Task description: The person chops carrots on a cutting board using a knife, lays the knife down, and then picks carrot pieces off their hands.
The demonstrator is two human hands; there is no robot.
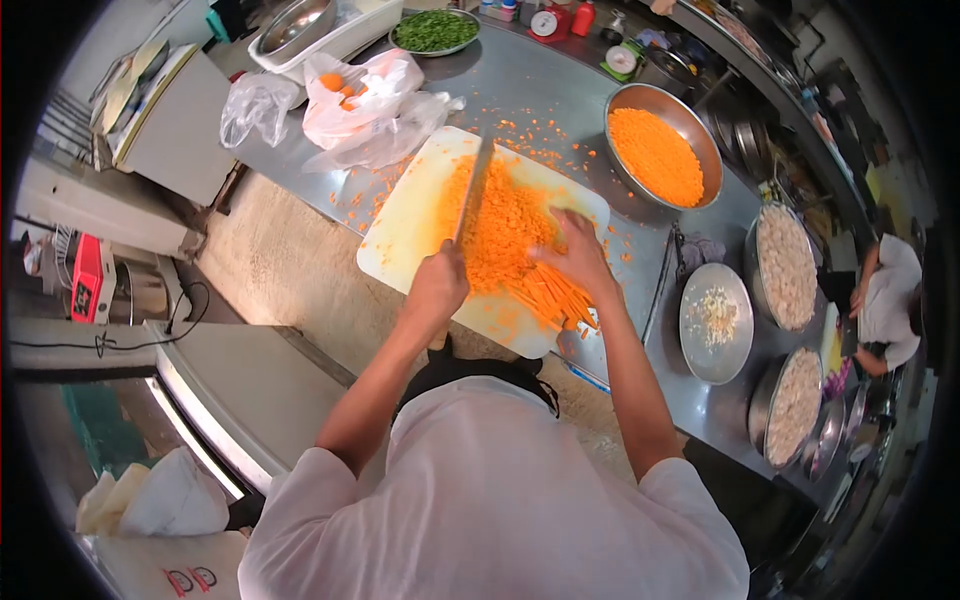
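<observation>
1. Here's the left hand (pixel 440 287), wrapped firmly around the handle of a long knife (pixel 473 195), its blade pointing away from the body over the white cutting board (pixel 395 235).
2. Across to the right hand (pixel 582 257): it is spread, fingers apart, at the right edge of the chopped orange pieces (pixel 500 215) heaped mid-board; whether its fingertips press on them is hard to tell from up here.
3. Just below that hand, orange sticks (pixel 548 296) lie bunched at the board's near right corner.
4. Loose crumbs scatter over the metal table (pixel 560 75) beyond the board, and a steel bowl (pixel 707 145) full of orange bits stands to the far right.
5. Over to the left, plastic bags (pixel 375 105) slump on the table, round orange chunks (pixel 331 82) showing inside one.
</observation>
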